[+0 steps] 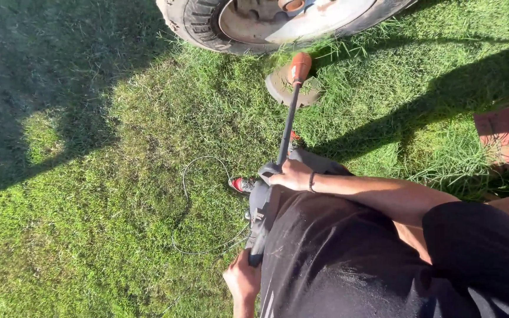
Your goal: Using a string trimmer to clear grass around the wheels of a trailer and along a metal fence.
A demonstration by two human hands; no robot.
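With my right hand (293, 175) clamped on the front handle and left hand (243, 280) wrapped round the rear grip, I'd keep the long black-shafted, orange-headed grass trimmer (288, 121) low and level beside the worn rubber tyre (198, 20).

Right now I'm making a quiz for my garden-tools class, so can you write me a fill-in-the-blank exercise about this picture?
1. The person holds a grass trimmer with ____ hands.
2. The right hand wears a dark band at the ____.
3. The trimmer's orange head is close to a large ____ lying on the grass.
4. The left hand grips the rear handle, and a thin ____ loops across the grass beside it.

Missing words: both; wrist; wheel; cable
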